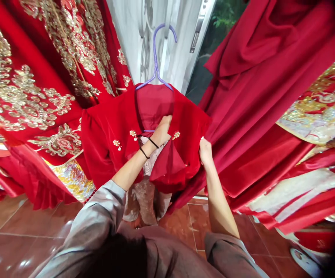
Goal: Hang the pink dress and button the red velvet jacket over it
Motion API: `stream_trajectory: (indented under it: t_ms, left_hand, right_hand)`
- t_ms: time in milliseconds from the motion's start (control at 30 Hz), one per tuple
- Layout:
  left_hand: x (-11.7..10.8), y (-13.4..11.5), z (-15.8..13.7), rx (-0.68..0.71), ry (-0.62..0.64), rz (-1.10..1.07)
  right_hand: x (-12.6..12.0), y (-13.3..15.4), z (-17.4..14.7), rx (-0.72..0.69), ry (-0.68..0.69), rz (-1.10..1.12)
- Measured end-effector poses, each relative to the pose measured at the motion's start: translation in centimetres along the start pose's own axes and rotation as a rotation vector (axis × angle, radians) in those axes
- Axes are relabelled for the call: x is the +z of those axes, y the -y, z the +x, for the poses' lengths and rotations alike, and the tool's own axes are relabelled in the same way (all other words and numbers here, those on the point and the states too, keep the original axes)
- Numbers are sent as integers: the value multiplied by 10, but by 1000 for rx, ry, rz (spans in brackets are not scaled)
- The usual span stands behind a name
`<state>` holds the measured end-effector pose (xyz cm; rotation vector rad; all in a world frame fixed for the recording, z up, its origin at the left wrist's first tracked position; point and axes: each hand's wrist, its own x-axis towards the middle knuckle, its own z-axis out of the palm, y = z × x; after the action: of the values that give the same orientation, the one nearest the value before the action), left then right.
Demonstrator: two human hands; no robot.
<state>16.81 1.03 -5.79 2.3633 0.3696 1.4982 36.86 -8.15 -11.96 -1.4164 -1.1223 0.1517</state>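
A short red velvet jacket (113, 123) with small gold flower-shaped fastenings hangs on a purple hanger (155, 50) in front of me. Its front is parted, showing the darker red lining. My left hand (162, 130), with two black bands at the wrist, reaches into the neck opening against the inside of the right front panel. That panel hides its fingers, so I cannot tell how they are closed. At the jacket's right outer edge, my right hand (206, 150) is closed on the velvet near the sleeve.
Red garments with gold beading (25, 96) hang close on the left. Plain dark red cloth (251, 81) and a sequined garment (323, 100) hang on the right. Behind the hanger stands a pale door frame (181, 42). Reddish tiles (25, 247) cover the floor.
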Motion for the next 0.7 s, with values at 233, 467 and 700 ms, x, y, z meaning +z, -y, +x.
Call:
stream_trajectory:
  t_ms: [233, 467, 700]
  left_hand:
    - [-43, -83, -67, -232, -533, 537]
    - [-66, -61, -117, -621, -398, 920]
    - [-84, -79, -122, -407, -324, 941]
  right_hand:
    - [10, 54, -50, -240, -595, -84]
    - [81, 93, -99, -184, -18, -282]
    - [65, 89, -91, -44, -70, 76]
